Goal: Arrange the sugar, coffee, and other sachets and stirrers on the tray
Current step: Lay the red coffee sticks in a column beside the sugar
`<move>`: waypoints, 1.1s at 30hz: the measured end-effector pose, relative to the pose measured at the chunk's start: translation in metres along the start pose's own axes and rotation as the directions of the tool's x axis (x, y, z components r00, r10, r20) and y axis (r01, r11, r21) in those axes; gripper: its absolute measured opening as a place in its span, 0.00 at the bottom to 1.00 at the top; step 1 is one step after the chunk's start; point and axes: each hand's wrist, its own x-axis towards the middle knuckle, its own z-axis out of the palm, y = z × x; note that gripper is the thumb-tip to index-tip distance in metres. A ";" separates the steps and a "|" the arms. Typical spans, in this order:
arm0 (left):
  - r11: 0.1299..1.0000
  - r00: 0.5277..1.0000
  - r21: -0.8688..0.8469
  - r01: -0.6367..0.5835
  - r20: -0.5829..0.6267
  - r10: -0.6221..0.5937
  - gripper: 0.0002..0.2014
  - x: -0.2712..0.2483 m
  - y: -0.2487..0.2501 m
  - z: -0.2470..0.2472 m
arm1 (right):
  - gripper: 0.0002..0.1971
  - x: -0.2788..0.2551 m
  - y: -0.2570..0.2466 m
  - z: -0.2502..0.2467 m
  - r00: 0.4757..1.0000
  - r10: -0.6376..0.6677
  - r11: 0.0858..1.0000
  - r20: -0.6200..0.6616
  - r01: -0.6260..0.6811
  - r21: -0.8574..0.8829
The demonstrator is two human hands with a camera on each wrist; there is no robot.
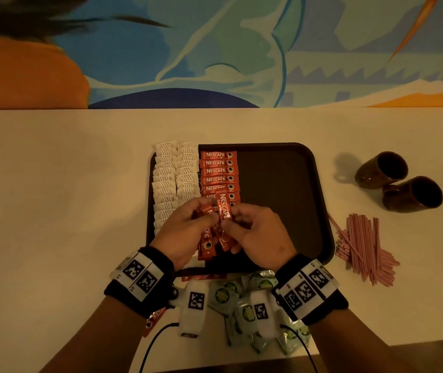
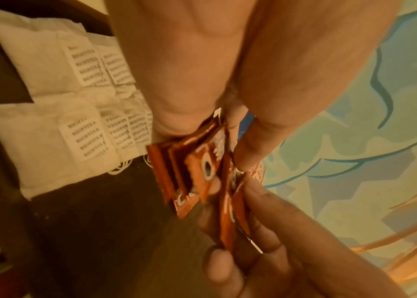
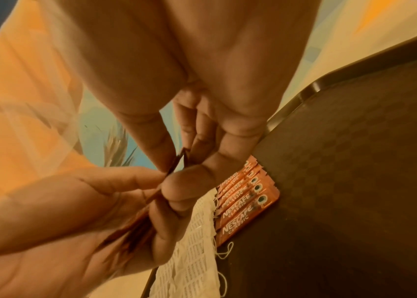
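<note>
Both my hands hold a bundle of red coffee sachets (image 1: pixel 213 238) just above the near middle of the dark tray (image 1: pixel 282 184). My left hand (image 1: pixel 185 230) grips the bundle (image 2: pixel 194 171). My right hand (image 1: pixel 255 227) pinches one sachet (image 1: pixel 224 208) at its top, seen edge-on (image 3: pixel 176 163) in the right wrist view. A column of red coffee sachets (image 1: pixel 219 170) lies on the tray, with two columns of white sachets (image 1: pixel 174 179) to its left. The tray's right half is bare. Red-and-white stirrers (image 1: pixel 362 246) lie heaped on the table right of the tray.
Green sachets (image 1: pixel 241 300) lie scattered at the table's front edge under my wrists. A loose red sachet (image 1: pixel 155 317) lies by my left wrist, another (image 1: pixel 201 277) at the tray's front rim. Two dark mugs (image 1: pixel 381 169) (image 1: pixel 414 195) lie on their sides at the right.
</note>
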 end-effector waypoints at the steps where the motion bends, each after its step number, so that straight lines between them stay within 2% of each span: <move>1: 0.999 1.000 0.038 -0.008 0.000 0.008 0.15 -0.001 -0.001 -0.001 | 0.05 0.000 -0.001 -0.001 1.000 0.011 1.000 0.002 -0.011 0.000; 9: 0.976 0.993 0.218 -0.023 -0.107 0.047 0.11 0.000 -0.001 -0.011 | 0.05 0.001 0.002 -0.015 0.994 0.095 0.993 -0.053 -0.098 -0.068; 12: 0.941 0.997 0.335 -0.052 -0.038 0.069 0.09 0.000 -0.002 -0.013 | 0.06 0.001 0.004 -0.018 0.993 0.117 0.987 -0.005 -0.117 -0.106; 15: 0.942 0.998 0.332 -0.045 0.052 0.029 0.14 0.002 -0.005 -0.013 | 0.04 0.001 0.007 -0.018 0.993 0.120 0.990 0.013 -0.118 -0.077; 18: 0.952 0.997 0.306 -0.019 0.081 -0.007 0.24 0.001 -0.005 -0.015 | 0.03 0.002 0.008 -0.023 0.990 0.143 0.990 0.012 -0.143 0.017; 20: 0.961 0.996 0.277 -0.015 0.085 -0.009 0.26 -0.001 -0.004 -0.015 | 0.04 0.003 0.008 -0.026 0.988 0.150 0.987 0.036 -0.152 0.057; 24: 0.954 0.992 0.288 -0.082 0.114 0.050 0.12 -0.001 -0.003 -0.017 | 0.04 0.004 0.009 -0.029 0.989 0.136 0.984 0.062 -0.142 0.105; 26: 0.949 0.995 0.306 -0.081 0.087 0.057 0.10 0.001 -0.003 -0.018 | 0.02 0.006 0.013 -0.030 0.990 0.137 0.986 0.025 -0.139 0.092; 30: 0.951 0.999 0.307 -0.028 0.023 0.022 0.11 -0.001 -0.005 -0.022 | 0.04 0.011 0.021 -0.030 0.987 0.158 0.986 -0.038 -0.156 0.059; 32: 0.914 0.998 0.402 -0.047 -0.023 0.062 0.07 0.000 -0.009 -0.027 | 0.03 0.016 0.027 -0.029 0.980 0.192 0.981 -0.050 -0.191 0.033; 33: 0.864 0.991 0.498 -0.068 -0.065 0.116 0.06 0.002 -0.012 -0.032 | 0.02 0.019 0.030 -0.028 0.974 0.217 0.976 -0.067 -0.218 -0.005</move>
